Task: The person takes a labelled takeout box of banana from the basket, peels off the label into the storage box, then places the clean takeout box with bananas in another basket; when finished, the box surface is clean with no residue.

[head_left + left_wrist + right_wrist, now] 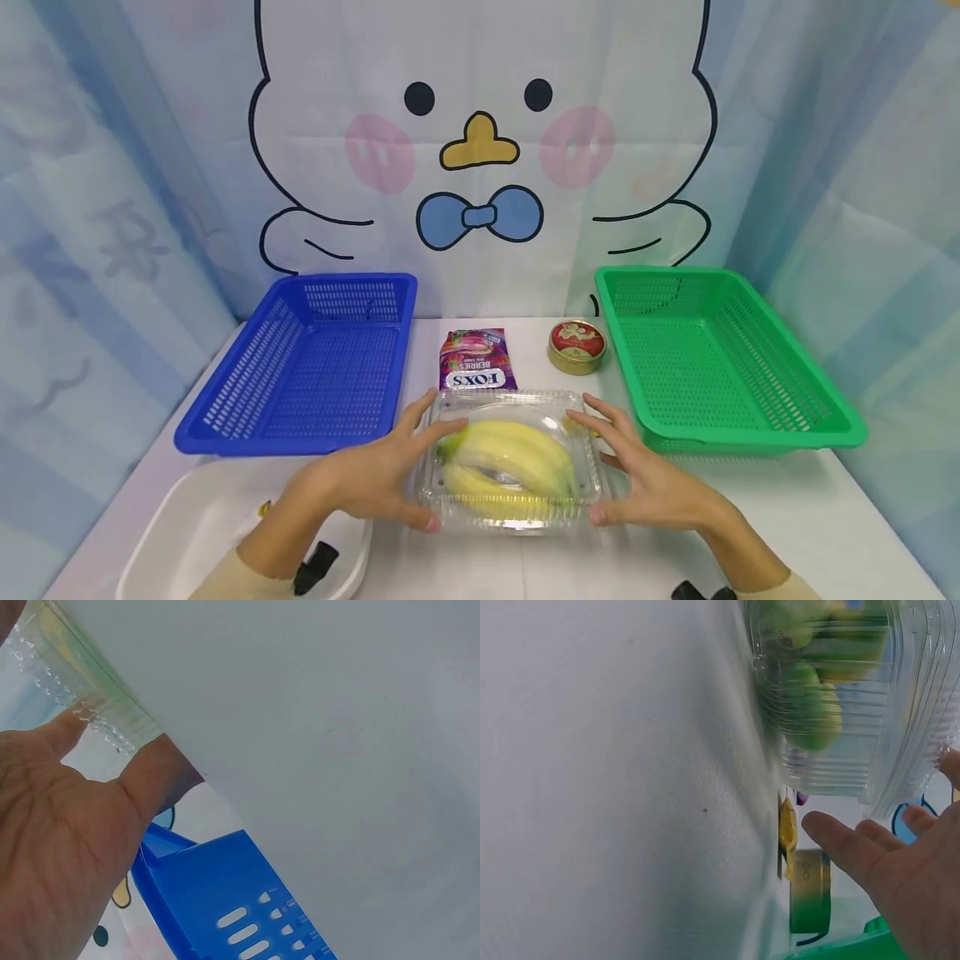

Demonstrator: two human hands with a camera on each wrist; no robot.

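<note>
A clear plastic clamshell box (517, 527) with yellow-green bananas (510, 454) inside stands on the table between my hands. My left hand (375, 479) is at its left side, thumb towards the near corner and fingers over the left rim. In the left wrist view, fingers touch the ribbed edge of the box (90, 712). On the right side my right hand (652, 483) spreads its fingers around the box's edge. The right wrist view shows its lower fingers straight and apart from the box wall (840, 750), with a fingertip by the rim.
Behind the box lie a purple Fox's Berries bag (476, 358) and a round red-and-gold tin (577, 347). A blue basket (292, 446) is left, a green basket (750, 442) right. A white tub (176, 517) sits under my left forearm. A small yellow item (787, 829) lies near the tin.
</note>
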